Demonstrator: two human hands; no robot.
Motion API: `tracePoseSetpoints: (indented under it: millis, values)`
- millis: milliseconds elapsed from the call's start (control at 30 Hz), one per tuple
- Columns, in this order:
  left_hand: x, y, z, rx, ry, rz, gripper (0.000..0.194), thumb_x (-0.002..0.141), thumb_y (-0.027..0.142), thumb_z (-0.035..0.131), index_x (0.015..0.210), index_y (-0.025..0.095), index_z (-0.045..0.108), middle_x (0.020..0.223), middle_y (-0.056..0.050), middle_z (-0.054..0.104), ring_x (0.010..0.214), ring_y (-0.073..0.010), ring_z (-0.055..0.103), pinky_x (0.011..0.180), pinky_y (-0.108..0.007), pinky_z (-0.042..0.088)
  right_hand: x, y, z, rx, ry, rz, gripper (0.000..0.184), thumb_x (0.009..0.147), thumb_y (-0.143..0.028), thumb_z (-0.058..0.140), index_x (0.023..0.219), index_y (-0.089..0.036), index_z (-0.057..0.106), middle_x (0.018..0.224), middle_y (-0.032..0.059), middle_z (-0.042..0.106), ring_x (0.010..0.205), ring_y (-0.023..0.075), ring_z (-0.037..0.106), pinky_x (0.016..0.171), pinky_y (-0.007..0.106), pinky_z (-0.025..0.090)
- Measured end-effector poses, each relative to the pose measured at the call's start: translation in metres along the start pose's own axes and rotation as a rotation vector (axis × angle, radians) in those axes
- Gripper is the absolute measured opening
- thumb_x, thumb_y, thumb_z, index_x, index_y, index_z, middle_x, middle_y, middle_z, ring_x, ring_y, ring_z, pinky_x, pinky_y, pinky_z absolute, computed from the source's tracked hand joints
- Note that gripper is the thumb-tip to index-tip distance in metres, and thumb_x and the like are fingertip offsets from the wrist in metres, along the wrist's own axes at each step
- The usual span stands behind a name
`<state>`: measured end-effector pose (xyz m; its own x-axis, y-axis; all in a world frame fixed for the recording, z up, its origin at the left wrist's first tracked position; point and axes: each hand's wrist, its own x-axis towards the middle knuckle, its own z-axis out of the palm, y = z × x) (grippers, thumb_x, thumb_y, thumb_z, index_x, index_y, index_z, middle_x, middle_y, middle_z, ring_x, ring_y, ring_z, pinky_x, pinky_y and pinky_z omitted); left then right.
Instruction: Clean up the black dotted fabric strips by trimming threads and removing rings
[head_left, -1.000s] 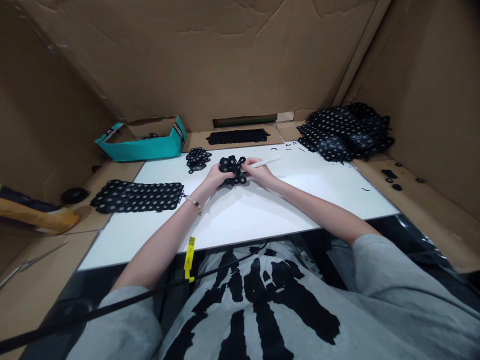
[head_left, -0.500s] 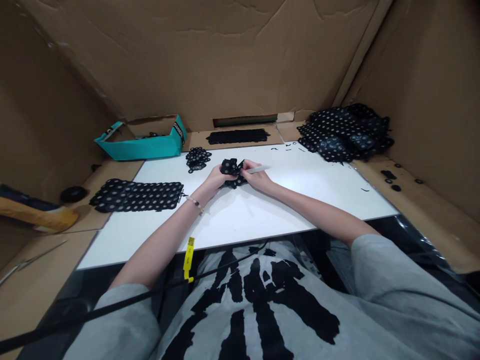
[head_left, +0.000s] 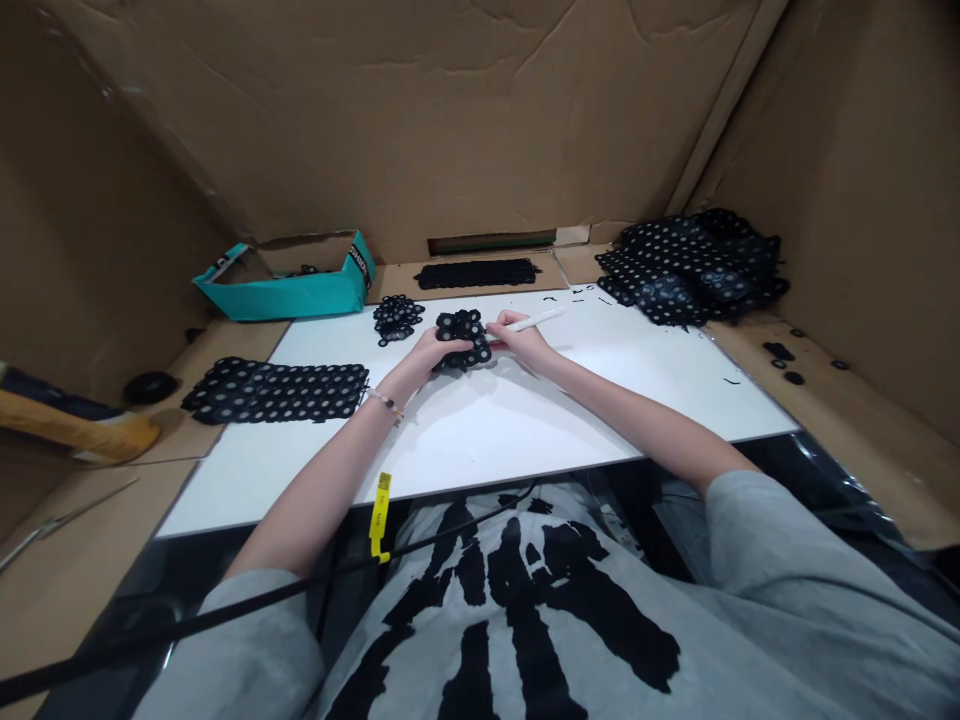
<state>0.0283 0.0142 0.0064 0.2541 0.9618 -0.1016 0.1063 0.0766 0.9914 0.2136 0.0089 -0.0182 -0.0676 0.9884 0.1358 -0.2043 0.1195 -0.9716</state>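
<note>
My left hand (head_left: 429, 352) is closed on a small black dotted piece of lace-like fabric (head_left: 465, 328), its thumb lying across the front. The fabric is held over the white board (head_left: 480, 430). At its right edge, my right hand (head_left: 525, 345) grips a slim white pen-like tool (head_left: 546, 315), with the rear end pointing up and right. I cannot make out the tool's tip at the fabric. Left of my hands lie a small black dotted cluster (head_left: 397, 318) and a longer black dotted strip (head_left: 277, 390).
A teal box (head_left: 285, 297) stands at the back left, near a flat black stack (head_left: 477, 273). A large dotted black pile (head_left: 690, 265) fills the back right. Scissors (head_left: 67, 518) lie at the left. Cardboard walls (head_left: 450, 120) enclose the board. A cable (head_left: 247, 605) crosses my lap.
The fabric has been turned and spread flatter, showing more dots. My right hand has shifted slightly right, and the white tool now tilts up more.
</note>
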Motion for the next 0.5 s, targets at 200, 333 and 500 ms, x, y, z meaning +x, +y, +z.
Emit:
tracePoseSetpoints:
  millis: [200, 333, 500]
  values:
    - [0.003, -0.003, 0.001, 0.056, 0.004, 0.056, 0.045, 0.05, 0.03, 0.086, 0.089, 0.013, 0.07, 0.092, -0.01, 0.074, 0.087, -0.0278, 0.069, 0.08, -0.04, 0.057, -0.004, -0.002, 0.005, 0.016, -0.019, 0.007, 0.042, 0.063, -0.048, 0.078, 0.062, -0.021, 0.046, 0.06, -0.0053, 0.054, 0.064, 0.0137, 0.06, 0.074, 0.034, 0.056]
    - [-0.001, -0.001, 0.003, 0.005, 0.043, 0.025, 0.044, 0.05, 0.025, 0.085, 0.09, 0.015, 0.069, 0.095, -0.01, 0.074, 0.086, -0.027, 0.069, 0.077, -0.039, 0.058, -0.003, -0.004, 0.004, 0.015, -0.018, 0.047, 0.041, 0.063, -0.046, 0.08, 0.062, -0.021, 0.047, 0.06, -0.0042, 0.058, 0.065, 0.0153, 0.064, 0.073, 0.033, 0.057]
    - [-0.007, 0.007, 0.006, -0.005, 0.094, -0.016, 0.044, 0.05, 0.022, 0.085, 0.089, 0.015, 0.065, 0.097, -0.011, 0.073, 0.087, -0.0273, 0.069, 0.072, -0.037, 0.059, 0.0, -0.003, 0.003, 0.056, -0.005, 0.061, 0.041, 0.064, -0.043, 0.079, 0.062, -0.021, 0.045, 0.062, -0.0032, 0.062, 0.068, 0.0184, 0.068, 0.07, 0.034, 0.058]
